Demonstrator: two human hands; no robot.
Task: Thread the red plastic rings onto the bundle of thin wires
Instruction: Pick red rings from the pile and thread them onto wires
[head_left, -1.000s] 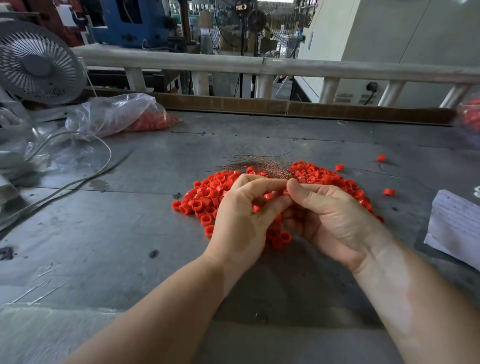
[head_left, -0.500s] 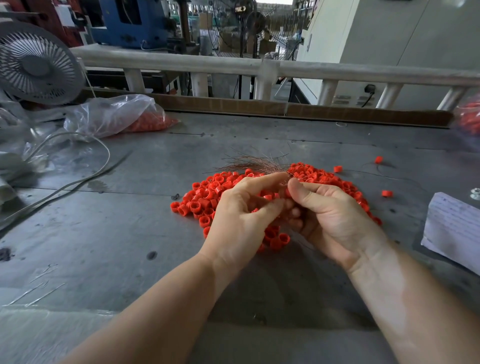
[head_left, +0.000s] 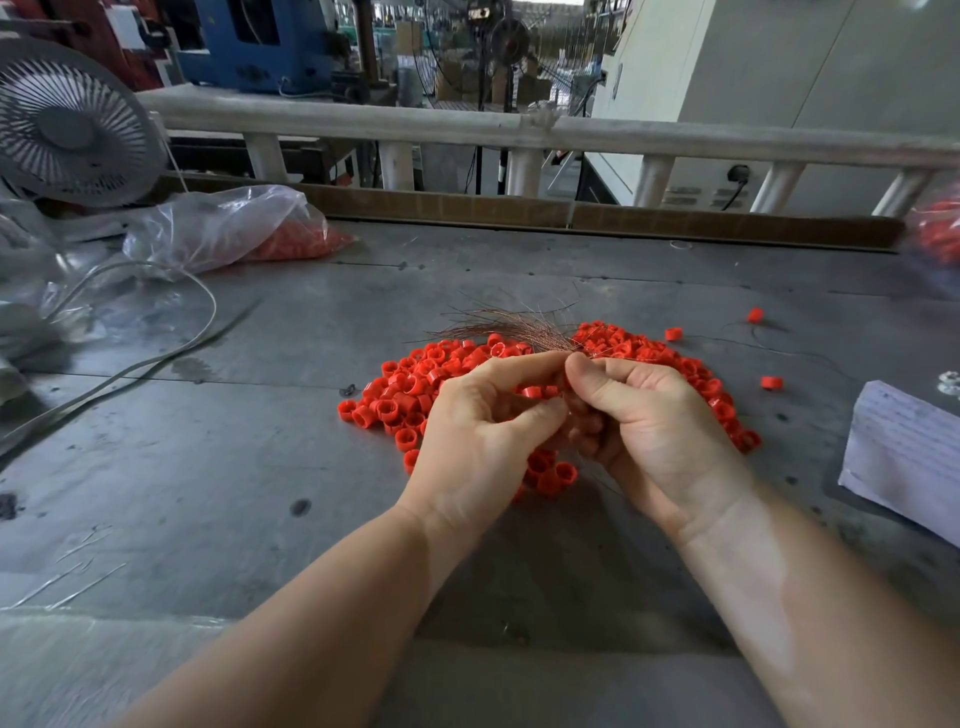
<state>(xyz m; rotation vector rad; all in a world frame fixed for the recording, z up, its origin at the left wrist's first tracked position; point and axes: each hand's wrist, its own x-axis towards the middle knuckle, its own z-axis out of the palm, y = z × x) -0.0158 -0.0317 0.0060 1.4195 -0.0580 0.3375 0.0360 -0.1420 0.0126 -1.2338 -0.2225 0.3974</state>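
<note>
Two bare hands meet over a grey metal table (head_left: 218, 467), seen from a head camera looking down. Left hand (head_left: 480, 441) curls its fingers, thumb and forefinger pinching toward the right thumb, with a red ring (head_left: 532, 391) showing between them. Right hand (head_left: 657, 426) grips a bundle of thin coppery wires (head_left: 511, 325), whose loose ends fan out up and leftward beyond the fingertips. Beneath both hands lies a pile of red plastic rings (head_left: 415, 384); a few stray rings (head_left: 771, 383) sit apart to the right. Far left, a clear plastic bag (head_left: 223, 226) holds more red pieces beside a white fan (head_left: 67, 124). Lined paper (head_left: 904, 457) lies at the right edge.
</note>
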